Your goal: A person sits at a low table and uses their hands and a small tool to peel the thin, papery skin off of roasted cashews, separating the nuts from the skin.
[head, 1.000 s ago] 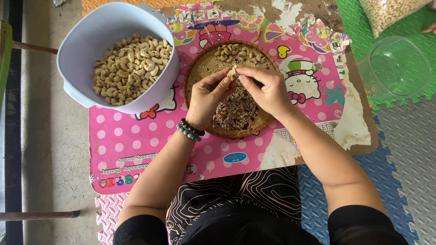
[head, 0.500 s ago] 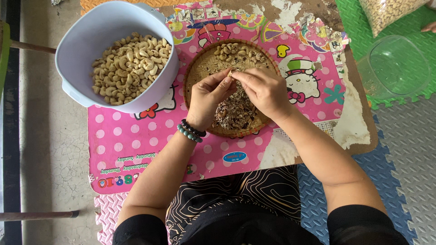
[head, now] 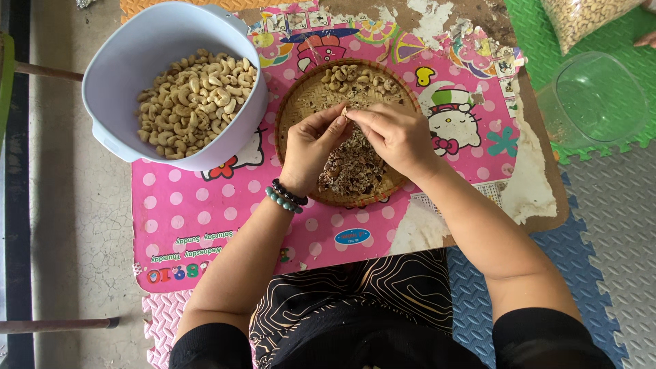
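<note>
Both my hands hover over a round woven tray (head: pixel 304 102) on a pink polka-dot board. My left hand (head: pixel 311 147) and my right hand (head: pixel 393 137) pinch one small cashew nut (head: pixel 345 111) between their fingertips. The tray holds pale cashews (head: pixel 355 78) at its far side and a heap of dark skins (head: pixel 352 167) under my hands. A beaded bracelet sits on my left wrist.
A pale blue bowl (head: pixel 130 65) of peeled cashews (head: pixel 195 99) stands left of the tray. A clear plastic container (head: pixel 598 96) rests on the green mat at right, with a bag of nuts (head: pixel 581 17) behind it. Foam mats cover the floor.
My hands have stayed over the tray; the fingertips have shifted slightly while working the nut between them.
</note>
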